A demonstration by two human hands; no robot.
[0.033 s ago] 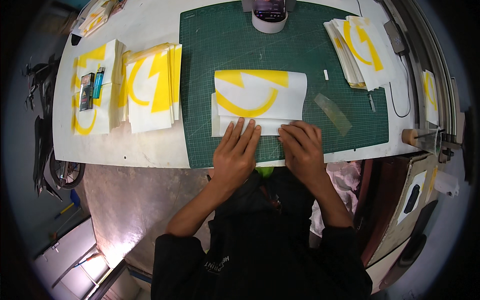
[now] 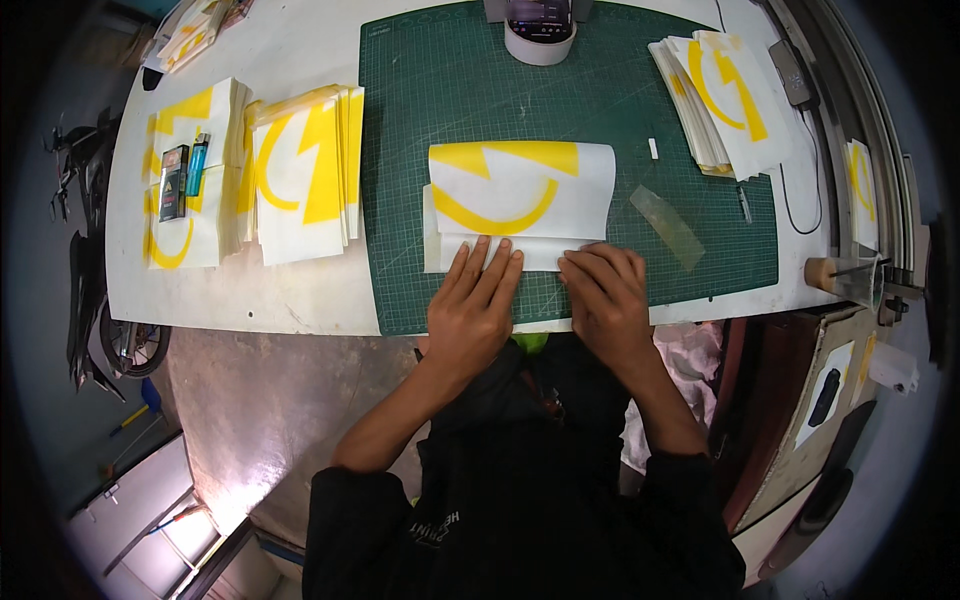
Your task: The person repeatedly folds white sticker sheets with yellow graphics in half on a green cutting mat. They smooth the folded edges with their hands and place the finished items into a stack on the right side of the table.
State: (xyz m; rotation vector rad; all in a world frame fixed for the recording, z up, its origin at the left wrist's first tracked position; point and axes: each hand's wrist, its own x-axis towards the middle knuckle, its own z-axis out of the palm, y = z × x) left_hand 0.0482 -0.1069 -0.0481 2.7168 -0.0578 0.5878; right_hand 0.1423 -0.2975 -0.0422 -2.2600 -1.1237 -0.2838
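A white sheet with yellow print (image 2: 500, 190) lies folded in front of me on the green cutting mat (image 2: 430, 80). Along its near side runs a narrow folded strip. My left hand (image 2: 474, 300) rests on that strip, fingers stretched out flat and pressing it down. At the strip's right end my right hand (image 2: 607, 295) has its fingers bent together, with thumb and fingertips pinching the near edge. A translucent strip (image 2: 668, 228) lies on the mat just right of the sheet, and a small white piece (image 2: 653, 149) lies beyond it.
Printed stacks stand at the left (image 2: 305, 175) and far right (image 2: 720, 100). A dark box (image 2: 173, 183) and a teal lighter (image 2: 197, 165) lie on the leftmost stack. At the far edge a phone (image 2: 538, 18) sits over a white roll (image 2: 540, 50). A clear cup (image 2: 862, 280) is at the right edge.
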